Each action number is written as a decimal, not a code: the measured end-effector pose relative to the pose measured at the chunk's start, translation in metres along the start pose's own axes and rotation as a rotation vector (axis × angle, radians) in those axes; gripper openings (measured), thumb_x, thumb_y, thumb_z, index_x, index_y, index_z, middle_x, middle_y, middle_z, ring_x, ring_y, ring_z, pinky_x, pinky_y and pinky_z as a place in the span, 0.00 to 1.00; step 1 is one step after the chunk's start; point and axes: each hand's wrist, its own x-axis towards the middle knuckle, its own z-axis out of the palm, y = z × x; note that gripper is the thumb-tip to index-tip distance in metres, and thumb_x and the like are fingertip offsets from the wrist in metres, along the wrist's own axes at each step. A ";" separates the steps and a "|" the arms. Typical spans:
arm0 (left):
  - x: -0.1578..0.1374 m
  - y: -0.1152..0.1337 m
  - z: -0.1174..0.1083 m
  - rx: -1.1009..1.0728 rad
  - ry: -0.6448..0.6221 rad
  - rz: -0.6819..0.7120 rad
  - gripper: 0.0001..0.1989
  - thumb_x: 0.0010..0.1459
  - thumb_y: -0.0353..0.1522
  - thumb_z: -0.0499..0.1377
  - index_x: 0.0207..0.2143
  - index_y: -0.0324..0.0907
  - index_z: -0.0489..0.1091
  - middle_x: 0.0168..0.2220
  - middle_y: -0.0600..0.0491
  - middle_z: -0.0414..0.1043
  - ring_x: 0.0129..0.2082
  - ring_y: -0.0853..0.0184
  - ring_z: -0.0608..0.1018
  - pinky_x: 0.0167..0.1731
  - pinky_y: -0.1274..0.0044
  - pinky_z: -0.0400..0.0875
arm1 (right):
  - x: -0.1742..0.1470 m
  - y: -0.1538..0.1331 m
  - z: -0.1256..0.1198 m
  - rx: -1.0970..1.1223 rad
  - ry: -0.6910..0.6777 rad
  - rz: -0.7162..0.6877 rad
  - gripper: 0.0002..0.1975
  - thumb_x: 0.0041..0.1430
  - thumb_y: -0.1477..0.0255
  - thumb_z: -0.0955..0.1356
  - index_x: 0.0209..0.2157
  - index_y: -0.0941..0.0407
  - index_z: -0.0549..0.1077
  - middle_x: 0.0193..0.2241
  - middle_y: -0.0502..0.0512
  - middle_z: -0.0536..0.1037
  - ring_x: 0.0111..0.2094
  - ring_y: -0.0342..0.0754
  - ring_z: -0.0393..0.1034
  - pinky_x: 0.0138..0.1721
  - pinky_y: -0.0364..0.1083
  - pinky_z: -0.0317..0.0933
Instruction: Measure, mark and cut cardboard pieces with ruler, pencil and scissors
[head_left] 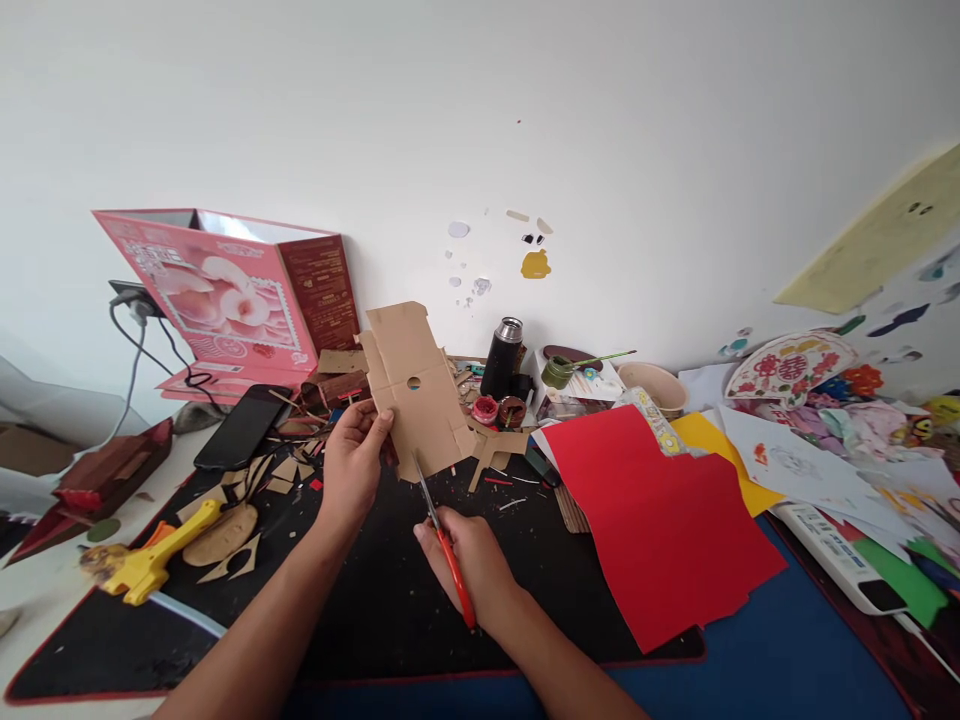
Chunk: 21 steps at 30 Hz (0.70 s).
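Note:
My left hand (354,455) pinches the left edge of a tan piece of cardboard (424,425), which is held up above the black desk mat. The cardboard has fold lines, notched edges and a small round hole in its middle. Red-handled scissors (450,560) are gripped in my right hand (480,565). Their blades point up and meet the lower edge of the cardboard; whether the blades are apart cannot be made out. Cardboard scraps (285,470) lie left of my left hand. To the right of my right hand spreads a large red sheet (667,530).
A yellow glue gun (161,555) and a black phone (244,428) lie at left, before a pink box (225,300). Behind the cardboard stand a black thermos (502,360), paint jars (484,408) and a jar with a brush (556,372). A white power strip (836,555) sits at right.

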 end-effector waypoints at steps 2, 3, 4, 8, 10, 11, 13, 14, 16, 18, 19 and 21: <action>0.000 0.000 0.000 0.000 -0.005 -0.001 0.15 0.60 0.43 0.70 0.42 0.42 0.76 0.27 0.58 0.73 0.17 0.72 0.69 0.17 0.80 0.65 | 0.000 0.000 0.001 -0.017 0.010 -0.001 0.15 0.70 0.62 0.68 0.30 0.55 0.75 0.20 0.49 0.71 0.22 0.45 0.63 0.26 0.42 0.54; 0.000 0.000 0.000 0.002 -0.008 -0.003 0.15 0.60 0.43 0.70 0.42 0.42 0.76 0.26 0.58 0.73 0.17 0.72 0.69 0.17 0.80 0.64 | 0.000 0.000 0.002 -0.017 0.014 -0.003 0.15 0.70 0.63 0.68 0.29 0.55 0.74 0.20 0.49 0.71 0.22 0.44 0.63 0.26 0.42 0.54; 0.000 0.000 0.000 0.005 -0.008 -0.006 0.15 0.60 0.43 0.70 0.42 0.42 0.76 0.26 0.58 0.72 0.17 0.72 0.69 0.17 0.80 0.64 | 0.001 0.000 0.003 -0.015 0.017 -0.006 0.15 0.70 0.63 0.68 0.29 0.54 0.73 0.20 0.49 0.71 0.22 0.44 0.62 0.26 0.43 0.54; 0.001 0.001 -0.001 0.015 0.006 -0.010 0.15 0.59 0.43 0.70 0.41 0.42 0.76 0.25 0.59 0.71 0.18 0.72 0.68 0.17 0.80 0.62 | 0.001 0.003 0.009 -0.028 0.043 -0.012 0.14 0.68 0.65 0.68 0.27 0.54 0.71 0.19 0.48 0.70 0.20 0.44 0.61 0.25 0.43 0.53; 0.001 0.001 -0.001 0.017 0.013 -0.011 0.15 0.58 0.42 0.70 0.40 0.42 0.76 0.24 0.60 0.70 0.18 0.72 0.68 0.17 0.80 0.62 | 0.001 0.005 0.012 -0.046 0.060 -0.010 0.13 0.68 0.66 0.69 0.27 0.54 0.72 0.18 0.48 0.69 0.20 0.44 0.62 0.25 0.43 0.52; 0.002 0.002 -0.002 0.015 0.013 -0.015 0.15 0.58 0.42 0.70 0.40 0.42 0.76 0.24 0.60 0.69 0.18 0.72 0.68 0.17 0.80 0.62 | 0.001 0.005 0.013 -0.047 0.065 -0.007 0.13 0.67 0.67 0.69 0.27 0.54 0.73 0.18 0.49 0.70 0.20 0.45 0.63 0.25 0.43 0.52; 0.002 0.002 -0.002 0.008 0.007 -0.026 0.16 0.57 0.43 0.70 0.40 0.42 0.75 0.24 0.60 0.69 0.17 0.72 0.68 0.17 0.80 0.62 | 0.000 0.005 0.014 -0.027 0.071 0.004 0.11 0.67 0.67 0.69 0.29 0.54 0.75 0.19 0.50 0.72 0.21 0.45 0.66 0.25 0.43 0.54; 0.002 0.002 -0.003 0.005 0.002 -0.032 0.16 0.57 0.43 0.71 0.40 0.42 0.75 0.23 0.61 0.69 0.16 0.72 0.68 0.16 0.79 0.62 | 0.000 0.005 0.014 -0.008 0.070 0.012 0.10 0.67 0.67 0.70 0.30 0.54 0.76 0.20 0.50 0.72 0.21 0.46 0.67 0.25 0.43 0.54; 0.003 0.002 -0.003 0.003 -0.010 -0.037 0.16 0.57 0.43 0.71 0.40 0.43 0.75 0.23 0.61 0.69 0.16 0.72 0.68 0.16 0.79 0.62 | -0.001 0.005 0.012 0.034 0.062 0.023 0.11 0.67 0.64 0.70 0.33 0.55 0.78 0.20 0.50 0.73 0.22 0.46 0.68 0.25 0.42 0.55; 0.003 0.003 -0.003 0.004 -0.019 -0.033 0.15 0.58 0.42 0.70 0.40 0.43 0.74 0.23 0.61 0.69 0.16 0.72 0.68 0.16 0.79 0.62 | -0.002 0.005 0.010 0.053 0.046 0.025 0.13 0.67 0.61 0.71 0.35 0.55 0.80 0.21 0.50 0.75 0.23 0.47 0.70 0.25 0.42 0.56; 0.004 0.003 -0.003 0.005 -0.024 -0.029 0.15 0.58 0.42 0.70 0.40 0.43 0.74 0.23 0.61 0.69 0.15 0.72 0.68 0.15 0.79 0.62 | -0.002 0.005 0.009 0.054 0.032 0.025 0.14 0.67 0.58 0.72 0.36 0.55 0.81 0.21 0.50 0.76 0.23 0.47 0.71 0.25 0.42 0.57; 0.004 0.004 -0.002 0.007 -0.032 -0.022 0.15 0.58 0.43 0.70 0.39 0.43 0.74 0.23 0.61 0.69 0.15 0.72 0.68 0.15 0.79 0.61 | -0.003 0.006 0.006 0.058 -0.002 0.034 0.17 0.67 0.54 0.72 0.40 0.54 0.82 0.22 0.50 0.76 0.24 0.47 0.73 0.26 0.42 0.60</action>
